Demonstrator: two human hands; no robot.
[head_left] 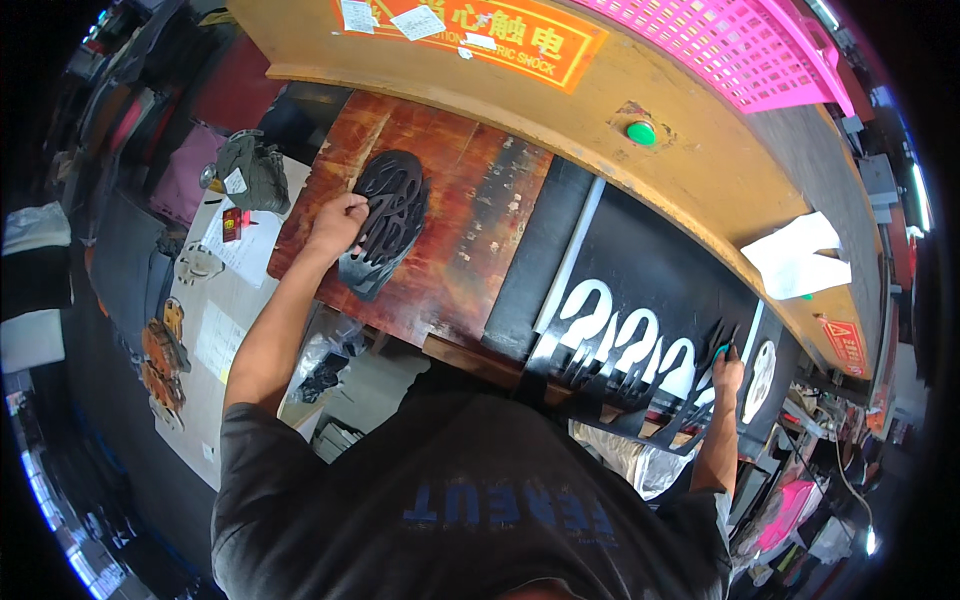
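Cloth shirt (480, 460); left hand (340, 224) pinching curvy black cutouts (398, 208); right hand (729, 372) gripping perhaps scissors (722, 350).

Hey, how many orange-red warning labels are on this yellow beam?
2. The large warning label, partly covered by white slips, is near the picture's top; the smaller warning label is toward the beam's right end. Others may be hidden.
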